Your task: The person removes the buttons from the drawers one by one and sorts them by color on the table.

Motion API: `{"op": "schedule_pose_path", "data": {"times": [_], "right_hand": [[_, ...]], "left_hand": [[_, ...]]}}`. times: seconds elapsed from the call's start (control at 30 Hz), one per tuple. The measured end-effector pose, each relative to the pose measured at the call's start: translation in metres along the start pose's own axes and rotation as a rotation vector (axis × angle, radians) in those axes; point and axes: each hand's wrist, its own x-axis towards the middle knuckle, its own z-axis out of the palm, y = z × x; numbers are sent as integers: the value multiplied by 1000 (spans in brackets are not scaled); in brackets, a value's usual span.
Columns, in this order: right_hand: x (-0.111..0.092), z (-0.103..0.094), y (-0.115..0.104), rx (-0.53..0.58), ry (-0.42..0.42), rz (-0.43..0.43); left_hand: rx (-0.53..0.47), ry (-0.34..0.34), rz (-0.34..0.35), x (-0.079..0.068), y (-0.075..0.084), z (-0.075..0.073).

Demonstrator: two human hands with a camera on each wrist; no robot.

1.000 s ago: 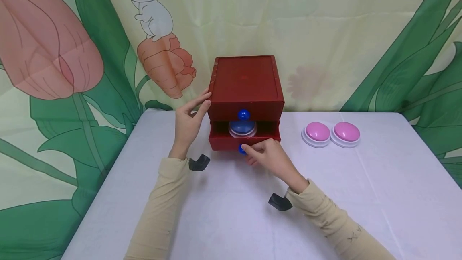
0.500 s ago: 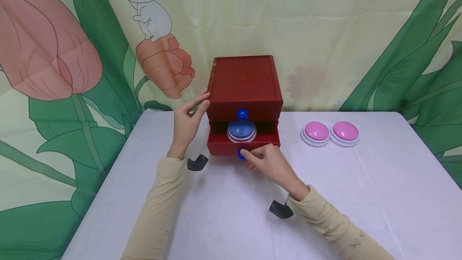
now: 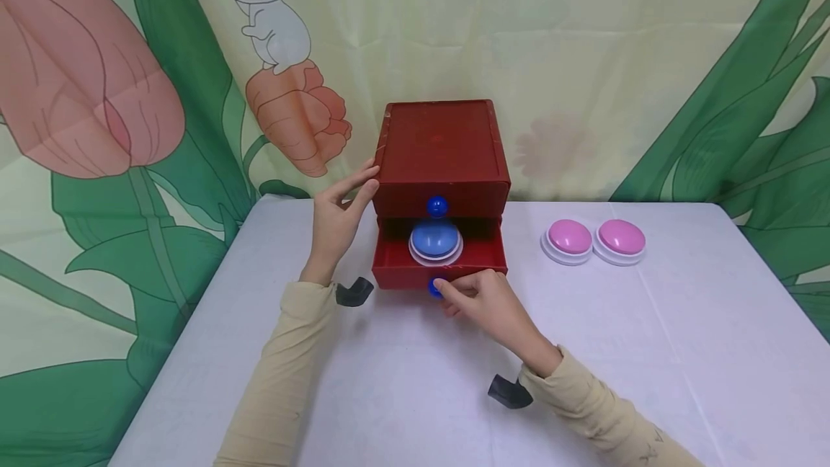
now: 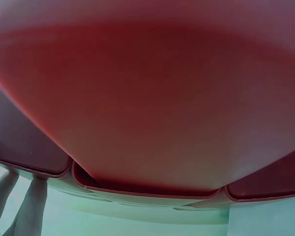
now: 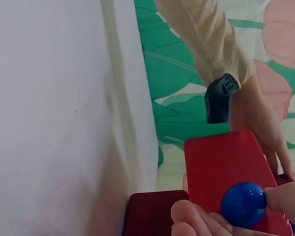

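Note:
A red two-drawer cabinet stands at the back of the table, its lower drawer pulled partway out. Inside that drawer sits a blue push button on a white base. My right hand pinches the lower drawer's blue knob between thumb and fingers. My left hand rests on the cabinet's left side with its fingers extended. In the left wrist view, red cabinet surfaces fill most of the picture, and fingers show at the lower left.
Two pink push buttons on white bases stand side by side on the white-covered table, right of the cabinet. The upper drawer with its blue knob is closed. A printed cloth hangs directly behind.
My right hand has drawn the lower drawer further out toward me, and more of the blue push button inside shows. My left hand has stayed at the cabinet's side.

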Motion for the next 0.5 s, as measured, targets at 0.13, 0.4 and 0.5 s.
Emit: {"op": "schedule_pose_path", "data": {"times": [0.13, 0.4, 0.5], "right_hand": [[-4, 0, 0, 5, -2, -1], [-13, 3, -1, -4, 1, -4], [-16, 4, -1, -7, 1, -5]], "left_hand": [[-3, -5, 6, 0, 0, 0], [-6, -5, 4, 0, -1, -1], [-3, -5, 1, 0, -1, -1]]}}
